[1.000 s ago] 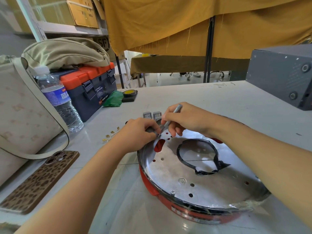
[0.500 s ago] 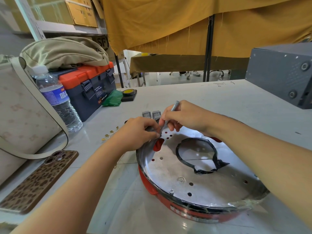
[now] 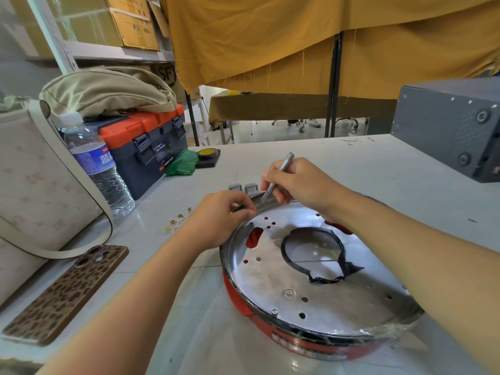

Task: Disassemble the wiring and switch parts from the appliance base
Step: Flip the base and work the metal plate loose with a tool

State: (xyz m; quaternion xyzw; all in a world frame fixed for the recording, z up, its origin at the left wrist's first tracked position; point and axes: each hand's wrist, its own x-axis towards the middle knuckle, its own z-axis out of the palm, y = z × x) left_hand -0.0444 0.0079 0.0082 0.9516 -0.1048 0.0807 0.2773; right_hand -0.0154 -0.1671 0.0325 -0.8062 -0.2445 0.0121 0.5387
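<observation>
A round appliance base [image 3: 270,282] with a red body and a shiny metal plate lies upside down on the table. A black ring of taped wire [image 3: 341,255] sits around its centre hole. My left hand [image 3: 220,217] pinches the base's far rim. My right hand [image 3: 297,184] holds a thin grey metal tool [image 3: 278,175] like a pen, with its tip at the rim just beside my left fingers. Two small grey switch parts [image 3: 243,188] lie on the table behind the rim. Small brass wire terminals [image 3: 178,219] lie to the left.
On the left stand a water bottle [image 3: 94,163], an orange and dark toolbox [image 3: 146,147], a beige bag [image 3: 35,190] and a phone in a leopard case [image 3: 67,290]. A green cloth [image 3: 182,163] and a tape measure [image 3: 207,154] lie behind. A grey metal box [image 3: 449,128] sits far right.
My right hand has shifted the tool slightly, tip staying at the rim. My left hand keeps its pinch on the rim. The base has not moved.
</observation>
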